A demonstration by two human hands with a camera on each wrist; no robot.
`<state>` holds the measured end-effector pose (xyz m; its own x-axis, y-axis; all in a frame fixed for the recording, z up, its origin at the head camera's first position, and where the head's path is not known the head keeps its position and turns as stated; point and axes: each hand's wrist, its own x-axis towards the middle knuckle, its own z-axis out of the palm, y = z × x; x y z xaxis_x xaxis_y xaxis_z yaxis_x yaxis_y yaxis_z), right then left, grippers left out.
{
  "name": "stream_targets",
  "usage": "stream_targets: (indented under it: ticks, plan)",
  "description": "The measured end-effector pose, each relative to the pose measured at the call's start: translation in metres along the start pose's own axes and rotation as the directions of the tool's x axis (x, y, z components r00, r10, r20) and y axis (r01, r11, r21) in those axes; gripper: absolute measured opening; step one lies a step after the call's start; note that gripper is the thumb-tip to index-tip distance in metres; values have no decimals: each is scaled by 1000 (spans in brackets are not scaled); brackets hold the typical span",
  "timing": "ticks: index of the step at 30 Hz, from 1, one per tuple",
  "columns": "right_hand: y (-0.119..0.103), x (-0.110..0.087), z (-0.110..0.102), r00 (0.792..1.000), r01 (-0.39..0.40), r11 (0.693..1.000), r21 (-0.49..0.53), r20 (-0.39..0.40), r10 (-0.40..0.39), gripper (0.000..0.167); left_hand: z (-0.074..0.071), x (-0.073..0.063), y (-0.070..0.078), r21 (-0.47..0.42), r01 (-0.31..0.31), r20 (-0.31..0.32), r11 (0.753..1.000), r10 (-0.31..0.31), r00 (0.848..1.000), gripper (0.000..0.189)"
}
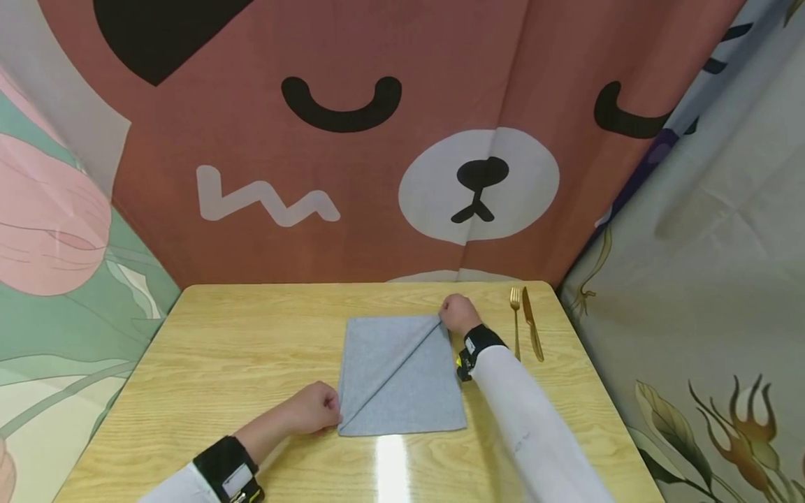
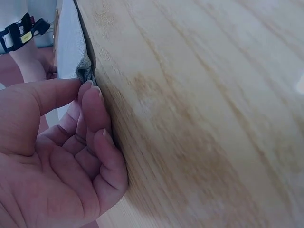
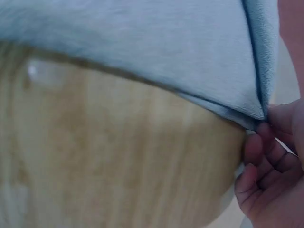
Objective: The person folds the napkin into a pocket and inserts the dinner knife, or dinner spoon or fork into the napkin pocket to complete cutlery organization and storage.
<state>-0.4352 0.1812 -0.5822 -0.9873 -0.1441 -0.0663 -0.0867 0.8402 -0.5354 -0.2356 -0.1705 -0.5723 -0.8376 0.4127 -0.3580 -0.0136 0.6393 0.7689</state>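
Observation:
A blue-grey cloth napkin lies on the table as a square, with a raised diagonal fold running from its near left corner to its far right corner. My left hand pinches the near left corner; in the left wrist view the thumb and fingertips close on the cloth edge right at the tabletop. At the opposite corner, my right hand grips the end of the fold. The right wrist view shows thumb and fingers pinching the gathered corner of the napkin, the other fingers curled below.
A gold fork and a gold knife lie side by side to the right of the napkin, beyond my right forearm. The light wooden table backs onto a printed curtain, with more patterned cloth on both sides.

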Motion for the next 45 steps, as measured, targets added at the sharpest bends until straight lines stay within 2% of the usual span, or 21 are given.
stream_targets:
  ticks: [4,8,12,16,21,25,30,35,40,43,45]
  plan:
    - [2,-3,5,1000,19,1000,-18,-21,-19,24,1,-1,3,1,-5,-14,1000,5,1000,21]
    - [1,-4,8,1000,8,1000,-29,-27,-9,20,1,-3,5,2,-37,-27,999,37,999,21]
    - [1,-5,11,999,-9,999,-48,-47,7,16,3,-4,5,55,-61,-33,997,63,998,17]
    - [3,-6,13,998,-16,999,-34,-65,14,15,4,-4,4,120,-57,-35,991,62,997,12]
    - [11,-8,15,995,13,999,50,-98,-8,24,5,-4,4,144,-67,-41,987,74,996,11]
    - [13,-13,16,997,23,994,108,-75,-15,28,4,-4,3,159,-81,-43,984,89,995,10]
    - [6,-25,15,999,34,998,54,-17,-34,41,3,-3,-1,152,-69,-39,986,76,996,11]
    - [-4,-39,15,1000,28,1000,-2,-11,-28,49,3,-3,-1,111,-45,-36,993,50,998,11]
    - [-16,-55,17,994,105,986,-129,-6,-107,55,2,-3,0,81,-41,-42,996,45,998,12]
    - [-30,-72,19,978,204,956,-210,77,-192,63,1,-2,-1,51,-48,-35,998,50,998,14]
    - [-43,-86,22,953,288,928,-238,167,-253,70,0,-1,-3,36,-51,-21,998,52,998,14]
